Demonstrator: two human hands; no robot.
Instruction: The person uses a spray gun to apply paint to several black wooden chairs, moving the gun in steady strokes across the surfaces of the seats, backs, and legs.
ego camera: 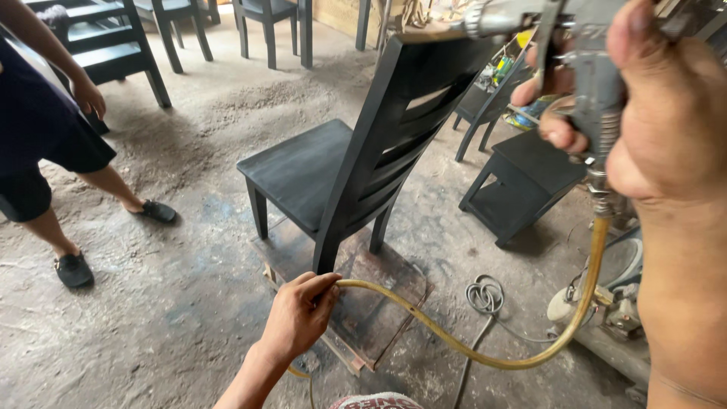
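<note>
Gripping a metal spray gun (594,83) in the right hand (666,98), very close to the lens at upper right, fingers curling round its handle and trigger. Clenching the yellow hose (469,350) in the left hand (299,314), low in the middle, just in front of the chair's rear leg. Hose running from the gun's base down in a loop, sweeping left above the floor and passing through the left fist.

Standing just beyond the left hand: a black-painted wooden chair (341,167) with a slatted back, back turned toward the viewer, seat facing away to the left, legs resting on a stained flat board (371,303) lying on the dusty concrete floor (151,318). Lying right of the board: a coiled grey cable (485,295). Sitting at the right edge near the loop of hose: a pale piece of machinery (606,303), partly hidden behind the forearm.

Sitting further right, beyond the chair: a low black stool (526,182). Standing at left, well apart from the chair: another person, bare legs and dark shoes (73,269) showing, one hand (89,97) hanging. Lining the far background: more black chairs (113,45).
</note>
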